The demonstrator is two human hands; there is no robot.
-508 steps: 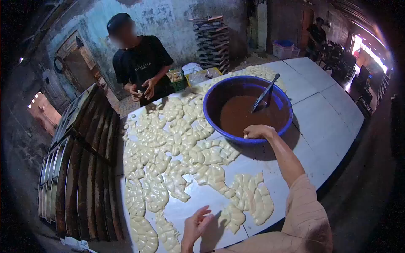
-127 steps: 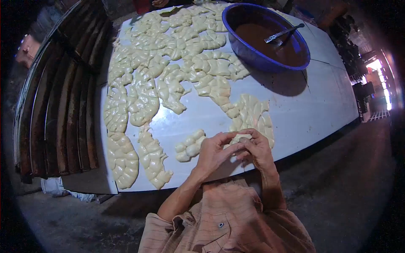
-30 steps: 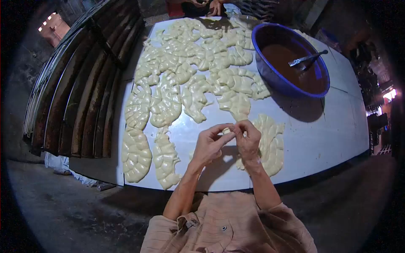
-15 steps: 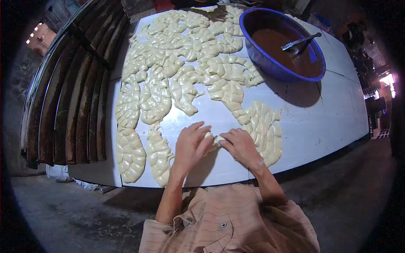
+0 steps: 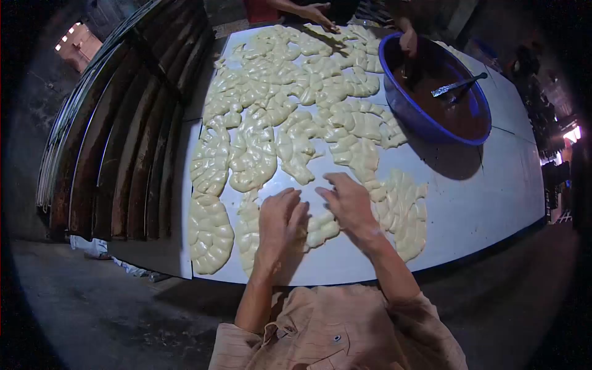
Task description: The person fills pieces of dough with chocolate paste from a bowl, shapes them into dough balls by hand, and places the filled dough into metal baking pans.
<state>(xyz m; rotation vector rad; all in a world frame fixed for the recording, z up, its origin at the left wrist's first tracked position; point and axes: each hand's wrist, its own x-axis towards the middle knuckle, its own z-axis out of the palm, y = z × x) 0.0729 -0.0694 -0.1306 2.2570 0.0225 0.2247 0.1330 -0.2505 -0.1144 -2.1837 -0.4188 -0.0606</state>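
Note:
Pale, shiny dough pieces (image 5: 251, 151) lie pressed together in clusters over the left and middle of the white table (image 5: 468, 209). Near the front edge, my left hand (image 5: 280, 219) is over the table beside a small dough cluster (image 5: 322, 229), its fingers apart with nothing seen in them. My right hand (image 5: 348, 200) is just above and right of that cluster, thumb and fingers spread and holding nothing. Part of the cluster is hidden behind my left hand. A larger dough sheet (image 5: 404, 213) lies right of my right hand.
A blue tub (image 5: 425, 123) of brown filling, with a spatula (image 5: 459, 84) in it, stands at the back right. A co-worker's hand (image 5: 408, 42) reaches over the tub; another hand (image 5: 317, 13) is above the far dough. Stacked dark trays (image 5: 117, 142) stand at the left.
My hands have parted and come off the dough they were pinching, which now lies on the table between them. A co-worker's hands have come into view at the far side, one over the tub.

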